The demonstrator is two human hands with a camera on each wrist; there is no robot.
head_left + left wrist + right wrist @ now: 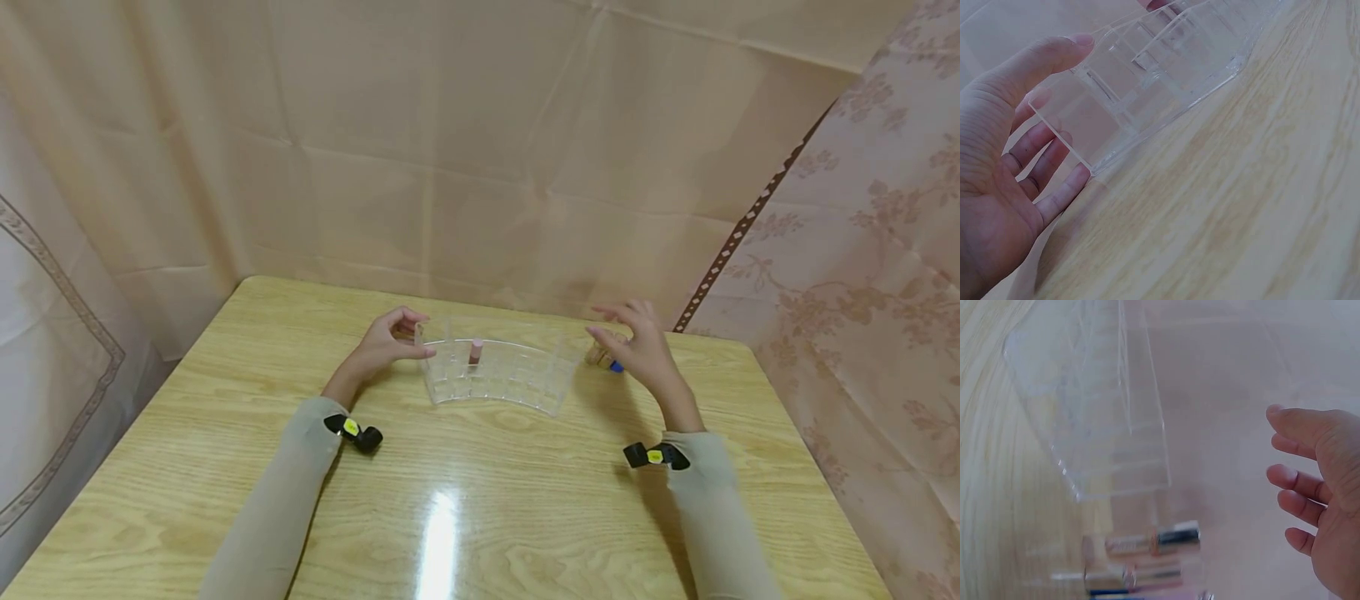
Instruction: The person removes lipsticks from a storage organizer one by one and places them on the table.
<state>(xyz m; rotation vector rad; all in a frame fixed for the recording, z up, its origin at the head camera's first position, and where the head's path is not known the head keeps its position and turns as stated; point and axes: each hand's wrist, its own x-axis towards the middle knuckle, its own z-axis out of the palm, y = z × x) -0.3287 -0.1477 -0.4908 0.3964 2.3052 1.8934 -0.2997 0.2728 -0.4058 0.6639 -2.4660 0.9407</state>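
Note:
A clear, curved plastic organizer (517,385) with many small compartments stands on the table. My left hand (378,343) grips its left end, the thumb in front and the fingers behind, as the left wrist view shows on the clear side wall (1082,122). One pink lipstick tube (476,352) is upright in a compartment left of the middle. My right hand (643,348) is raised to the right of the organizer, its fingers loosely bent and holding nothing. Partly hidden beneath it are several cosmetic tubes (598,357), seen blurred as lipstick-like tubes (1175,540) in the right wrist view.
The wood-grain table (510,517) reaches back to a beige curtain (480,183). A floral curtain (885,275) hangs along the right side and a pale cloth (67,333) on the left.

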